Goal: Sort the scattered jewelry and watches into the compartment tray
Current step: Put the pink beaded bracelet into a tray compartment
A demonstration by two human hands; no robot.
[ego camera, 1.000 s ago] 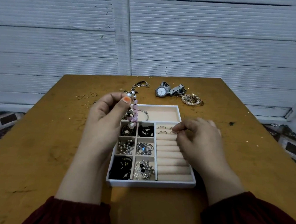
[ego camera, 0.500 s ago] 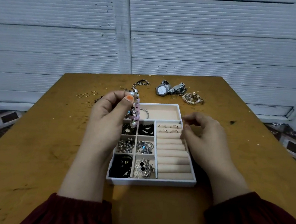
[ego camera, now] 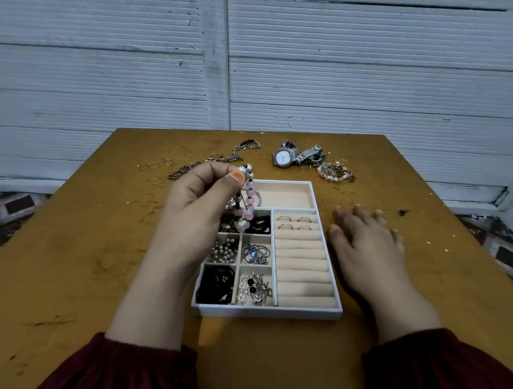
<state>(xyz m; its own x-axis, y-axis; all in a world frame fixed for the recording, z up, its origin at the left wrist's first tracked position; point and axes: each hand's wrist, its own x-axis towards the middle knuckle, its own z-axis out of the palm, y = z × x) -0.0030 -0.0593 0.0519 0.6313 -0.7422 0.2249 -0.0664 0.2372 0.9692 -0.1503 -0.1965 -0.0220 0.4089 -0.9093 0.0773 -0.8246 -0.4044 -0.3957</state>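
A white compartment tray point(ego camera: 268, 314) sits mid-table, its small left cells holding beads, rings and dark jewelry, its right side lined with beige ring rolls point(ego camera: 303, 262) carrying several rings at the top. My left hand point(ego camera: 198, 207) pinches a pink beaded bracelet point(ego camera: 247, 207) that dangles over the tray's upper left cells. My right hand point(ego camera: 367, 241) lies flat on the table just right of the tray, fingers spread, holding nothing. Beyond the tray lie a silver watch point(ego camera: 295, 157), a beaded bracelet point(ego camera: 335, 172), a chain point(ego camera: 221, 159) and several loose gold rings point(ego camera: 155, 168).
The brown wooden table point(ego camera: 68, 253) ends close behind the scattered items, with a white slatted wall point(ego camera: 356, 78) behind it. Tiled floor shows past the left and right table edges. Dark red sleeves cover both forearms at the bottom.
My right hand left the ring rolls, moved right off the tray and flattened onto the table. My left hand keeps holding the pink bracelet over the tray's upper left.
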